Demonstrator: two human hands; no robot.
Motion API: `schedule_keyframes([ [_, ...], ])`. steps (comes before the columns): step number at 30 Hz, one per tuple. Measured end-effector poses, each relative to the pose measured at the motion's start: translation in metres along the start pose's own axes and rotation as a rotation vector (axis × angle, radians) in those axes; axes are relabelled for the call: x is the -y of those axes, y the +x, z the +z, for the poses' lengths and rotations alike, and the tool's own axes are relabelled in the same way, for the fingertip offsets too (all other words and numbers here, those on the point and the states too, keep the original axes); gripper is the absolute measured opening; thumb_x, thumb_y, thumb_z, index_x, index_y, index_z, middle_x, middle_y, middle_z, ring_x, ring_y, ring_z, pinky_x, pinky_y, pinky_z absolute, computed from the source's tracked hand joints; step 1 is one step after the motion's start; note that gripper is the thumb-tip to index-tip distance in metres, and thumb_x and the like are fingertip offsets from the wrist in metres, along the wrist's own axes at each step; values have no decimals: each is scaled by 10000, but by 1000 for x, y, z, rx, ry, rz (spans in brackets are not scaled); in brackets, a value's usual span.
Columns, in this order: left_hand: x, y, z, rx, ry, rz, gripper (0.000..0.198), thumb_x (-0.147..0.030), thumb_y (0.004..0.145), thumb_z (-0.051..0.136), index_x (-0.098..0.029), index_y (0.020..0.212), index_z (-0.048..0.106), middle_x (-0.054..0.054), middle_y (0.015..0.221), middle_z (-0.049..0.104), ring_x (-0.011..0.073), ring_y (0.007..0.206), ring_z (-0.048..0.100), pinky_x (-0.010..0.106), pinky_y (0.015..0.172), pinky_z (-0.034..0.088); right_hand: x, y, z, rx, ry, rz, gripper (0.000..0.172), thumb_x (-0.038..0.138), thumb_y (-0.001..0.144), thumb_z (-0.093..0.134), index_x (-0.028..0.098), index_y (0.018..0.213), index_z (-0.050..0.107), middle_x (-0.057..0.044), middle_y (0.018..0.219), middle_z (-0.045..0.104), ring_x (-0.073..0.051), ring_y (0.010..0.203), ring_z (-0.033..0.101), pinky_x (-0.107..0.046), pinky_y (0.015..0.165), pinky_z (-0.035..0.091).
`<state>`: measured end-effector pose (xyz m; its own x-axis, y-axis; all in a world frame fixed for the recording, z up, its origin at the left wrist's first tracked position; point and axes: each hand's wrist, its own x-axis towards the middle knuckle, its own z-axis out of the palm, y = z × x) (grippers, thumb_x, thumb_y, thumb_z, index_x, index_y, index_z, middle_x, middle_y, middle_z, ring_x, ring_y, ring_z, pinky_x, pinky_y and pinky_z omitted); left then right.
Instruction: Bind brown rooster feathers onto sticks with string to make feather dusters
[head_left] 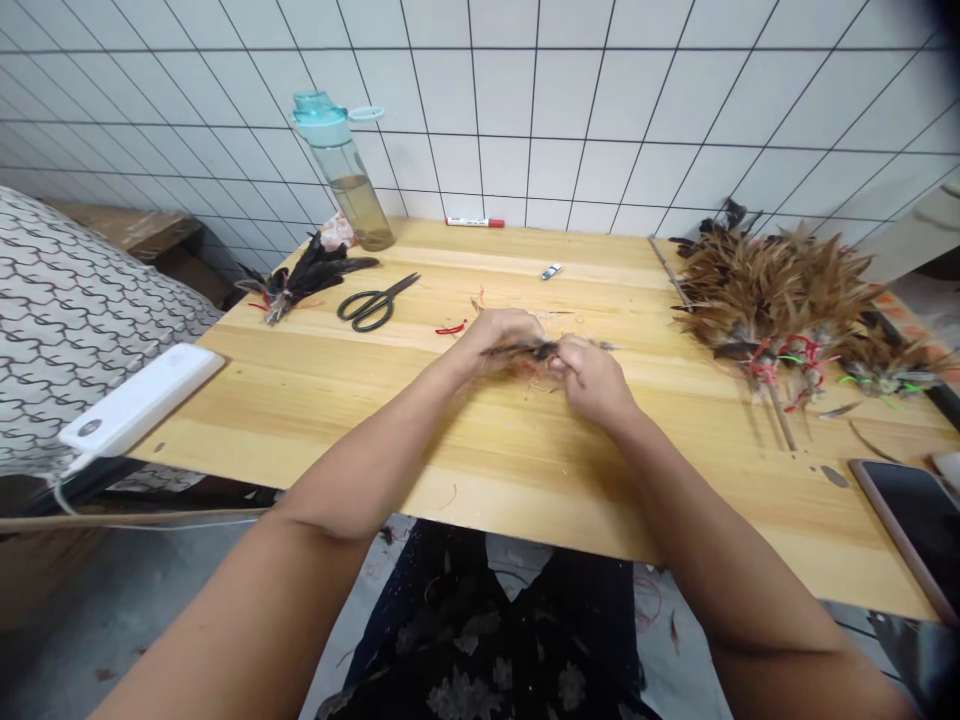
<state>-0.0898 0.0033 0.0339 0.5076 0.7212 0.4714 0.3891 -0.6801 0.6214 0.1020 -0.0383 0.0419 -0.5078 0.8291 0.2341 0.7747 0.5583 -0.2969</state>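
Observation:
Both hands meet over the middle of the wooden table. My left hand (504, 335) is closed round one side of a small dark feather bundle (544, 350). On the other side of that bundle, my right hand (589, 375) has its fingers pinched together. Motion blurs the feathers and fingertips slightly. Loose feather bits and reddish threads lie beneath and beyond the hands. A short red piece of string (451, 328) lies left of them, and black-handled scissors (375, 303) rest farther left.
Black feathers (304, 278) and a water bottle (352, 185) are at the back left. A red marker (475, 222) lies by the wall, near a small blue-white item (551, 271). Brown feather bundles (772, 285) fill the right side; a phone (911, 530) lies near the right edge.

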Motion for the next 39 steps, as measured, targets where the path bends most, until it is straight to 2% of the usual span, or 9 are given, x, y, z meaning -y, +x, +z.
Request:
schedule_keyframes([
  [5, -16, 0, 26, 36, 155, 20, 198, -231, 859, 558, -155, 686, 617, 18, 664, 637, 143, 674, 583, 253, 663, 430, -16, 4, 5, -214, 56, 236, 309, 162, 917, 332, 183, 810, 621, -86, 879, 632, -199, 793, 562, -287, 678, 393],
  [9, -37, 1, 40, -25, 429, 193, 192, -161, 874, 482, -152, 758, 634, 76, 765, 652, 182, 767, 577, 296, 719, 434, -19, 0, 4, -125, -204, 383, 282, 247, 940, 383, 210, 931, 663, -80, 1027, 642, -176, 757, 573, -283, 587, 325],
  [13, -41, 6, 30, -56, 536, 262, 280, -114, 903, 409, -163, 762, 647, 79, 734, 627, 185, 760, 547, 307, 702, 418, -12, -2, -2, 64, -351, 244, 289, 173, 922, 389, 210, 968, 672, -100, 1001, 664, -202, 807, 610, -293, 607, 324],
  [17, -25, 6, 8, -27, 274, 175, 195, -170, 885, 507, -163, 752, 650, 53, 764, 661, 163, 778, 580, 288, 735, 441, -3, -4, -2, 151, -241, 48, 262, 175, 902, 423, 205, 978, 671, -104, 1004, 686, -220, 853, 614, -296, 621, 330],
  [23, -1, 2, 5, 3, -154, -73, 166, -284, 821, 621, -143, 736, 639, 29, 763, 677, 144, 721, 610, 257, 686, 462, -12, 1, 14, -104, 264, -48, 278, 240, 914, 368, 204, 701, 543, -61, 769, 610, -191, 747, 556, -293, 675, 388],
  [26, -7, 3, 23, -34, -75, -111, 142, -244, 815, 609, -153, 708, 631, 9, 715, 655, 137, 710, 596, 251, 686, 446, -23, 4, 22, -276, 460, 124, 319, 310, 944, 330, 220, 687, 495, -28, 707, 562, -175, 704, 539, -282, 678, 398],
  [28, -15, 2, 34, -42, 47, -89, 186, -222, 845, 562, -157, 678, 613, 6, 669, 622, 134, 674, 572, 255, 671, 427, -26, 4, 24, -303, 414, 264, 308, 285, 938, 329, 215, 709, 524, -34, 735, 581, -178, 733, 550, -280, 679, 395],
  [33, -34, -1, 42, -75, 463, 134, 195, -166, 871, 484, -158, 747, 635, 83, 754, 634, 195, 754, 564, 312, 689, 416, -16, 0, 14, -143, -81, 399, 285, 229, 926, 378, 207, 881, 659, -82, 985, 646, -188, 797, 572, -280, 612, 347],
  [39, -34, 7, 19, 27, 480, 186, 219, -111, 860, 478, -164, 746, 657, 78, 740, 632, 193, 785, 557, 310, 710, 419, -5, -2, 2, 101, -274, 218, 275, 150, 898, 408, 202, 943, 674, -113, 1019, 674, -204, 802, 595, -293, 597, 322],
])
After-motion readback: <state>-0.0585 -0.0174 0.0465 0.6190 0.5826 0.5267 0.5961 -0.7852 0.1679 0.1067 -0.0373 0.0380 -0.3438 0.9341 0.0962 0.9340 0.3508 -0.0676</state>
